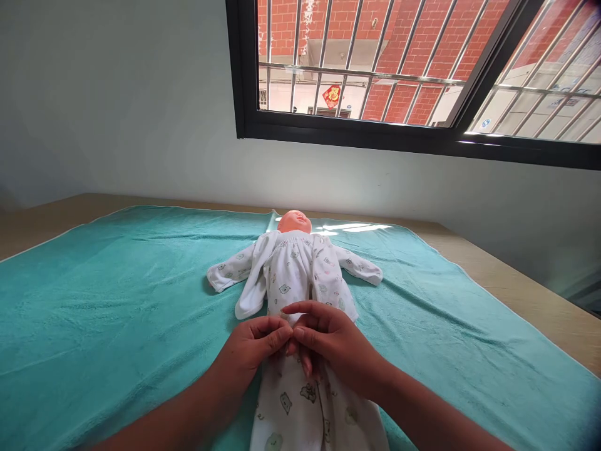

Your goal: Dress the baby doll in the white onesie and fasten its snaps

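Observation:
A baby doll [295, 220] lies on its back, head away from me, in white clothing with small animal prints. Its jacket [328, 275] hangs loose at both sides, sleeves spread outward. A gathered white garment [286, 269] covers the chest, and printed cloth [291, 407] runs down toward me. Over the doll's middle, my left hand [258, 341] is closed, thumb and index finger pinched together. Its fingertips meet those of my right hand [328, 338], whose thumb is also pinched in while the other fingers curve. Whatever lies between the fingertips is hidden.
A teal towel [141, 300] spreads under the doll over a wooden table [507, 282]. Behind it stands a pale wall [141, 125] with a dark-framed window [347, 131] and metal bars. Sunlight falls on the towel near the doll's head.

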`<act>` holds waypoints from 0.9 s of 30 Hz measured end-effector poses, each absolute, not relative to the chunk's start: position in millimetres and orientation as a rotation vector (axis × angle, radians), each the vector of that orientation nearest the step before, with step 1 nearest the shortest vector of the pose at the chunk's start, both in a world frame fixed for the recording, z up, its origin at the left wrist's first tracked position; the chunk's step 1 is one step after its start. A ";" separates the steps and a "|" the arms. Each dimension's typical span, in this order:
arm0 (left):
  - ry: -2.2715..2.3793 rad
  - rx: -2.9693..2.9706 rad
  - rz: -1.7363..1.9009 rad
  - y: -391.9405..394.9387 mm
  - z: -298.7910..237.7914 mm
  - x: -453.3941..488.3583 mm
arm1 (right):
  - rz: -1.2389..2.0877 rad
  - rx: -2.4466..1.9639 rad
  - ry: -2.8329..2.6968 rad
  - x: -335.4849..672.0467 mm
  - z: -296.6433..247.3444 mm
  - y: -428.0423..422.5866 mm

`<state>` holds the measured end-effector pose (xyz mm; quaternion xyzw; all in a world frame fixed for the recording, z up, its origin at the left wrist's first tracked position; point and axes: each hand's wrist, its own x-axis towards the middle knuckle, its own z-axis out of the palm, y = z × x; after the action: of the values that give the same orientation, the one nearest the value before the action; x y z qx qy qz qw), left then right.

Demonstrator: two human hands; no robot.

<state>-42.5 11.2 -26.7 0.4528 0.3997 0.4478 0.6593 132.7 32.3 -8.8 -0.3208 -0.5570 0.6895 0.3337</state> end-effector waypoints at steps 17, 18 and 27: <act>1.016 1.212 1.003 12.0 -27.0 -45.6 | 1.874 -0.856 -1.461 134.1 -6.6 35.2; 1.000 1.200 0.996 12.2 -27.0 -45.8 | 1.901 -0.841 -1.463 134.9 -5.5 36.4; 0.849 1.056 0.982 14.3 -30.1 -46.1 | 1.846 -0.837 -1.494 133.7 -7.4 34.4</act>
<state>-46.1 14.3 -30.1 0.4683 0.3767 0.4357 0.6700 133.7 34.4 -7.4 -0.3164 -0.5647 0.6977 0.3068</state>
